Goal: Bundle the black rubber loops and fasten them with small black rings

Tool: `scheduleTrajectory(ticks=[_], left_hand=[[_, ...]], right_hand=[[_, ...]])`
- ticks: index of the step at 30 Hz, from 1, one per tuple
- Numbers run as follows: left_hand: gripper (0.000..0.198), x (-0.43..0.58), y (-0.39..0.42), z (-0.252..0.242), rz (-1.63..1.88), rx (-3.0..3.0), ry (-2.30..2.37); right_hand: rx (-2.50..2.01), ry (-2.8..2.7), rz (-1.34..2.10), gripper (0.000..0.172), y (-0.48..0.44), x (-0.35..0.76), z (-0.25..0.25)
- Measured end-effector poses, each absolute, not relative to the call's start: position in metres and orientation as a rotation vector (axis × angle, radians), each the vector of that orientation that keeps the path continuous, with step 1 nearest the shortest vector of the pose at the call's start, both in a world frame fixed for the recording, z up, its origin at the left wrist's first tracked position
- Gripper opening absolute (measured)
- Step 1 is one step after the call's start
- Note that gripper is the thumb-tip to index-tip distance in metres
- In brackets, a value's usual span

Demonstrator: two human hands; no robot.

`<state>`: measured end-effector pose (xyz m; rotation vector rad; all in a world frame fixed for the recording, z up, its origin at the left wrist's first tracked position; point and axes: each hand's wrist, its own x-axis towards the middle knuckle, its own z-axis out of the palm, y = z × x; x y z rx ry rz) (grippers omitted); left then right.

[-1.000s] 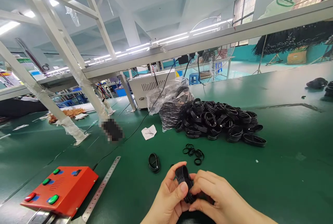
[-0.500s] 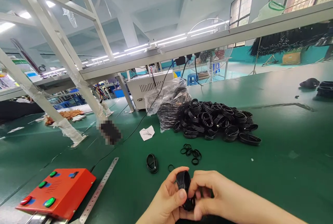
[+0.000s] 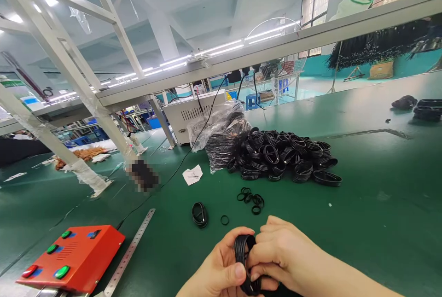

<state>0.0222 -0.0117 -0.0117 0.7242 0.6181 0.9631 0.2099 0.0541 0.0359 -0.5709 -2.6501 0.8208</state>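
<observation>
A coiled black cable [image 3: 242, 247] is gripped in my left hand [image 3: 221, 264], with the thumb across its front and the fingers behind. My right hand [image 3: 281, 253] is closed at the coil's right side, its fingertips bent into the loop; the exact part they pinch is hidden. Just beyond my hands lies a single small black ring [image 3: 224, 220]. Several more black rings [image 3: 256, 210] are clustered a little farther away. Another coiled cable [image 3: 199, 215] rests on the green table to the left of the single ring.
A large pile of coiled black cables [image 3: 276, 154] lies beyond, beside a clear plastic bag [image 3: 221, 149]. At the left are a red box with buttons [image 3: 76, 253] and a steel ruler [image 3: 131, 251]. A white paper scrap [image 3: 192, 175] and a thin cord cross the green table [image 3: 362, 223].
The coil has moved slightly lower in my left hand. My right hand has closed further and turned, its knuckles now higher. The single ring is now fully visible as the view shifted.
</observation>
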Motion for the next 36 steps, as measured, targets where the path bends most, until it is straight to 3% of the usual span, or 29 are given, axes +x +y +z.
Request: scheduleTrajectory(ticks=[3, 8, 13, 25, 33, 36], left_hand=[[0.052, 0.023, -0.011, -0.012, 0.973, 0.751, 0.644], [0.065, 0.024, -0.005, -0.019, 1.027, 0.834, 0.715], [0.069, 0.021, -0.001, -0.024, 1.065, 0.905, 0.759], [0.06, 0.023, -0.005, -0.012, 1.101, 0.847, 0.738], [0.06, 0.026, -0.008, -0.021, 0.963, 0.828, 0.448], [0.06, 0.026, -0.01, -0.018, 0.962, 0.846, 0.455]], right_hand=[[-0.61, -2.576, 1.076, 0.024, 0.053, 0.213, 0.04], [-0.872, -2.324, 1.264, 0.009, 0.06, 0.22, 0.04], [-0.809, -2.185, 1.705, 0.012, 0.06, 0.216, 0.034], [-0.661, -2.264, 1.78, 0.028, 0.088, 0.221, 0.012], [-0.456, -1.801, 2.284, 0.038, 0.085, 0.211, -0.01], [-0.624, -1.7, 2.24, 0.038, 0.088, 0.214, -0.008]])
